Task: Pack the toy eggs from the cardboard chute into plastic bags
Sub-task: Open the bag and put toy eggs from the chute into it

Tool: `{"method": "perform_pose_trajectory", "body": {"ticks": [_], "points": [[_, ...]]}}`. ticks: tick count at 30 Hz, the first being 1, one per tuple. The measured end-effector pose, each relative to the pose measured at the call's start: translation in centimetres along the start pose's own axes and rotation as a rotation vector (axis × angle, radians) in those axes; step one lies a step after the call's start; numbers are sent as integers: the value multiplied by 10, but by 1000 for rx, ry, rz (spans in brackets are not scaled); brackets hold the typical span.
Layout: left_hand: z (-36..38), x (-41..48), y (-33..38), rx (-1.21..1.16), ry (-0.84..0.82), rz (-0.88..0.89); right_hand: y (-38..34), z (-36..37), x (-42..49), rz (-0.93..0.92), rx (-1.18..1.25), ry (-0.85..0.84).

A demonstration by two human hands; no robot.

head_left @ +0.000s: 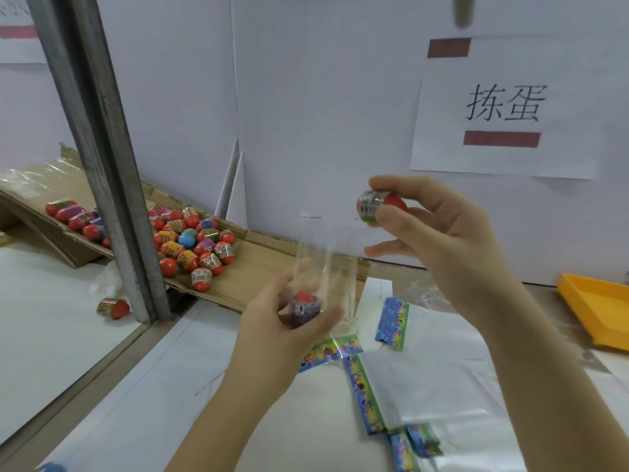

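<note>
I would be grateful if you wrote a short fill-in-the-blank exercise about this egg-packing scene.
1. The left hand holds a clear plastic bag with ___ toy egg inside.
2. The right hand grips another egg, not yet in the ___.
3. The pile of eggs lies on a ___ chute.
4. The tray at the right edge is ___.

Missing words: one; bag; cardboard; yellow.

A white paper sign (503, 107) bearing two black characters hung on the white wall (306, 97), a grey metal post (102, 148) stood toward the table's (136, 420) left side, and a yellow tray (595, 311) lay at its right edge.
</note>
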State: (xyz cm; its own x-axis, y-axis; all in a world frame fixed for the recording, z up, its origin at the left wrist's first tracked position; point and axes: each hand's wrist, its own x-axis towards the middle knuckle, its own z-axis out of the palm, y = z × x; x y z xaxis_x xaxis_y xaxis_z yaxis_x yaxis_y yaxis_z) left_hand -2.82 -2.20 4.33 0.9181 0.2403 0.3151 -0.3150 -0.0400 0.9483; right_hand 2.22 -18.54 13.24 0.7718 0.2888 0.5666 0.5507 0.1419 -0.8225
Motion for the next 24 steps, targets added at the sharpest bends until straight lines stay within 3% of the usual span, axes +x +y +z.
{"method": "perform_pose_trajectory", "body": {"ticks": [3, 7, 13, 24], "points": [[2, -3, -1, 102, -74, 50, 1, -1, 0, -53, -248, -74], [4, -4, 2, 63, -153, 87, 0, -3, -3, -91, -579, -126], [8, -4, 3, -38, -148, 52, 2, 1, -5, -108, -829, -222], [9, -5, 6, -77, -28, 7, 31, 16, -7, -141, -935, -299]]}}
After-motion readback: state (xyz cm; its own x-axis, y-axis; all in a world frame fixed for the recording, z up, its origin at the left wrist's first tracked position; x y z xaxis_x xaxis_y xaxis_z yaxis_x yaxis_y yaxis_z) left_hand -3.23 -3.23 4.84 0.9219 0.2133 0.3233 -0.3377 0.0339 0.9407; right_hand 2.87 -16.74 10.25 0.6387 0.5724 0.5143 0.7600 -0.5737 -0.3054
